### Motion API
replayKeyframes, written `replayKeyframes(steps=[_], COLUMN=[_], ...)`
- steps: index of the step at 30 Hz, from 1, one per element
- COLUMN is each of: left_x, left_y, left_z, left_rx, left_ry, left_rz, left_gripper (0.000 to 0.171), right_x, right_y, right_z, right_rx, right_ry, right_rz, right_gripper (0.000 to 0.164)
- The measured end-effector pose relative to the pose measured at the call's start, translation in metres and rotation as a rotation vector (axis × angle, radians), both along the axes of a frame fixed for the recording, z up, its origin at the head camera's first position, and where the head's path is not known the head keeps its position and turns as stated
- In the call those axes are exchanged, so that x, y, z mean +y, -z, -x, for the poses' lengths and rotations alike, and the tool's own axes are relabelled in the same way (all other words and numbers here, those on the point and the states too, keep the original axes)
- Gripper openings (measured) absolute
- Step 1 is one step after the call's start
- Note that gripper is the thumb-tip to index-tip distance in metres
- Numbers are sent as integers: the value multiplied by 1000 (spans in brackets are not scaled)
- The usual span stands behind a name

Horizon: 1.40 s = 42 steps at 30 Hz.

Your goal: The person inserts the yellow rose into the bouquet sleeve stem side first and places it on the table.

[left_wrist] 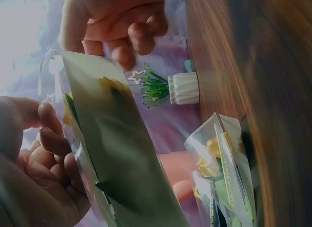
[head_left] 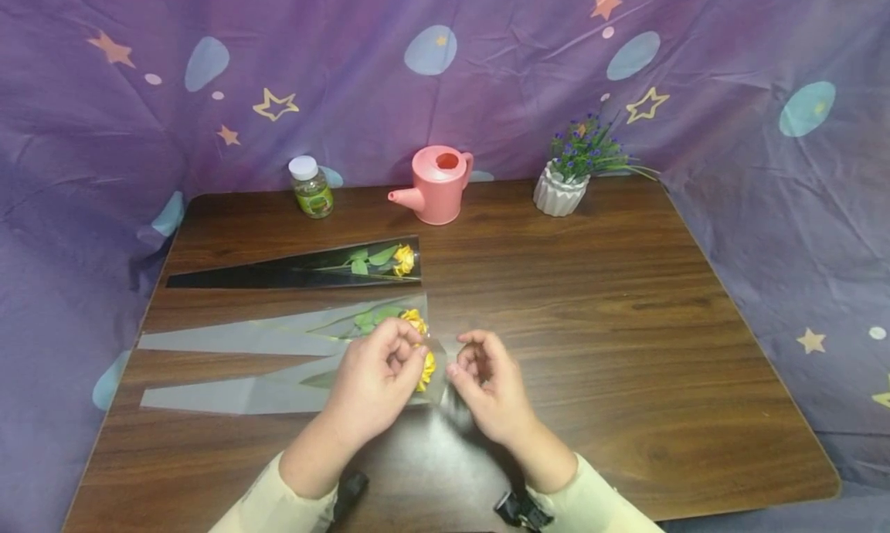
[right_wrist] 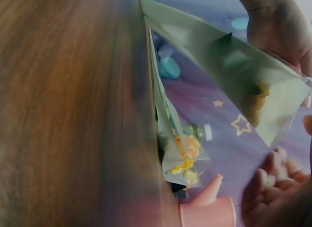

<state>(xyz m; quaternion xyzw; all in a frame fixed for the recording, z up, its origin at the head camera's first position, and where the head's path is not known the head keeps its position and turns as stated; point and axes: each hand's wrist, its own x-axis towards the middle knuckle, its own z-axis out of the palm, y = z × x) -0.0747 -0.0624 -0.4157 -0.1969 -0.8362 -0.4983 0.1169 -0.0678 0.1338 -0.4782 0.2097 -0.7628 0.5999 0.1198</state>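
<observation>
In the head view my left hand (head_left: 371, 375) is over the upper end of the nearest flower sleeve (head_left: 208, 394), pinching its clear front film between thumb and forefinger. A yellow rose (head_left: 427, 368) shows inside. The sleeve's wide end is raised off the table, its pale back sheet (left_wrist: 112, 114) facing the left wrist camera. My right hand (head_left: 494, 390) is beside that open end, fingers loosely curled, with a gap between thumb and fingertips. Whether its thumb touches the film is unclear. Farther back lie a second pale sleeve (head_left: 229, 336) and a black sleeve (head_left: 278, 268), each with a yellow rose.
At the table's back edge stand a lidded jar (head_left: 313, 189) with a green label, a pink watering can (head_left: 439, 187) and a white pot (head_left: 559, 191) of small purple flowers. A purple patterned cloth (head_left: 361, 93) hangs behind the brown wooden table (head_left: 626, 324).
</observation>
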Motion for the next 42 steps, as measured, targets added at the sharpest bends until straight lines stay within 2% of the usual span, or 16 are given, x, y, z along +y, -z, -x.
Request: replayKeyframes(steps=[4, 6, 9, 11, 14, 16, 18, 21, 26, 27, 29, 32, 36, 40, 42], left_x=[1, 0, -3, -8, -18, -23, -28, -33, -38, -39, -39, -38, -36, -36, -38], left_y=[0, 1, 5, 8, 13, 17, 23, 30, 39, 40, 41, 42, 44, 43, 41], left_z=[-3, -4, -6, -6, -7, -8, -9, -12, -16, -16, -17, -17, -16, -15, -14], left_rx=[-31, -38, -27, -47, -153, -255, -330, -359, -354, -356, -360, -357, -357, -363, -361], left_ry=[-8, 7, 3, -14, -6, 33, 68, 88, 104, 109, 117, 125, 120, 118, 115], left_rz=[46, 64, 114, 193, 375, 483, 552, 602, 619, 621, 619, 624, 639, 643, 637], left_gripper=[17, 17, 28, 42, 66, 80, 88, 90, 91, 92, 92, 91, 92, 94, 95], right_x=[0, 0, 1, 2, 3, 4, 3, 2, 0, 0, 0, 1, 4, 13, 20], right_y=[-1, -1, 2, 4, 6, 7, 9, 12, 14, 13, 13, 12, 19, 33, 38], right_z=[-2, -1, 2, 4, 8, 10, 11, 10, 6, 5, 3, 1, 4, 13, 19], right_rx=[-324, -391, -376, -346, -341, -360, -381, -403, -419, -418, -412, -399, -415, -496, -544], right_ry=[-149, -193, -200, -191, -179, -177, -168, -154, -158, -165, -176, -189, -220, -258, -248], right_rz=[55, 55, 3, -57, -126, -152, -190, -262, -399, -415, -437, -415, -334, -186, -93], right_gripper=[46, 46, 41, 38, 44, 50, 55, 50, 14, 12, 19, 28, 26, 22, 23])
